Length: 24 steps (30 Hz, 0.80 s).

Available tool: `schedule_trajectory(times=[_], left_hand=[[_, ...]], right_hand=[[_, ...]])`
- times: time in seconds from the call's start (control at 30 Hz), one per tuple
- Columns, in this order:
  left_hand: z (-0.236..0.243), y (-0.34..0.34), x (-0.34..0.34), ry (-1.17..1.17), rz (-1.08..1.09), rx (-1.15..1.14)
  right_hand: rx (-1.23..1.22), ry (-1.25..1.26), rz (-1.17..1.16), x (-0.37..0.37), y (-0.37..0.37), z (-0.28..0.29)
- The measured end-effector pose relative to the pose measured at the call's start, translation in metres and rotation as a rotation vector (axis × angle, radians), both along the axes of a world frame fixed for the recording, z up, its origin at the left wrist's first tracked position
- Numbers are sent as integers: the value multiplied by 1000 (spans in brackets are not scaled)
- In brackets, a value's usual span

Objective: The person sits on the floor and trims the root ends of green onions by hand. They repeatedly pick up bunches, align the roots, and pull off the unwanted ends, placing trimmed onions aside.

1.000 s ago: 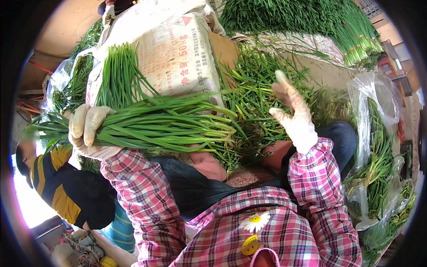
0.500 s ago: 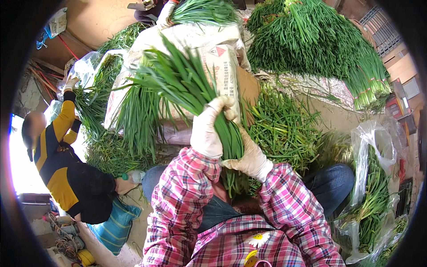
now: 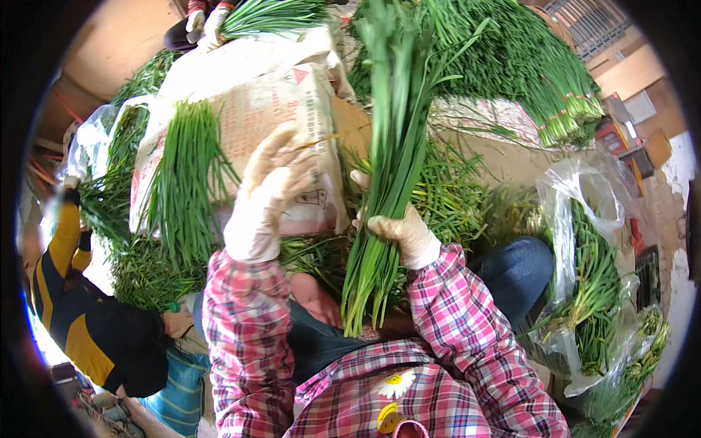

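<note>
Green leafy bundle [image 3: 391, 157]: now near upright above lap [image 3: 318, 347], earlier slanting left. Left hand [image 3: 266, 190]: now off bundle, fingers partly spread. Right hand [image 3: 404, 232]: fingers wrapped around it. Yellowish strand [image 3: 330, 137]: at left fingertips, grip unclear.

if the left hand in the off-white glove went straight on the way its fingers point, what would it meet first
Most likely the white woven sack with red print, which shows just beyond the left hand; depth is unclear, so the hand might pass above it.
</note>
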<state>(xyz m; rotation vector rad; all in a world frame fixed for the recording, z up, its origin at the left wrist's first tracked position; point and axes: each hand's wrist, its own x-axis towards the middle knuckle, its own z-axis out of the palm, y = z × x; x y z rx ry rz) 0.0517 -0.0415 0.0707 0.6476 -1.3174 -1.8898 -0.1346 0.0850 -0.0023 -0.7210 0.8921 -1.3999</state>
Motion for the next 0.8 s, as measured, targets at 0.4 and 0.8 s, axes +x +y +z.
schedule_trajectory(times=[0.4,0.8], left_hand=[[-64,63,-21,-90,-712,22],[-97,121,-46,-32,-398,198]], right_hand=[[-338,-548,-72,-45,4,4],[-316,-538,-324,-26,7,8]])
